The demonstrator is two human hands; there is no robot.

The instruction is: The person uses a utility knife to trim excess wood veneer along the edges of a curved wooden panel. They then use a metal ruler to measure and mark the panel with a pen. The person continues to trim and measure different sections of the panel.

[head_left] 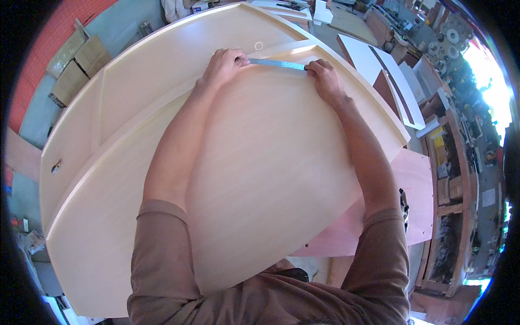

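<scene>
Between my two hands stretches a narrow, blue-grey, ruler-like strip (277, 64) with faint markings. My left hand (223, 65) is closed on its left end, and my right hand (325, 78) pinches the right end. The strip lies along the far end of a large pale wooden panel (271, 141), just inside a raised wooden edging (287, 50). Both forearms reach forward over the panel. My fingers partly hide the strip's two ends.
Another edged pale panel section (157, 70) lies beyond, with a small metal piece (56, 166) at its left. A pink board (414, 195) extends to the right. White boards (374, 65), a cluttered wooden shelf (452, 216) and cardboard boxes (76, 81) stand around.
</scene>
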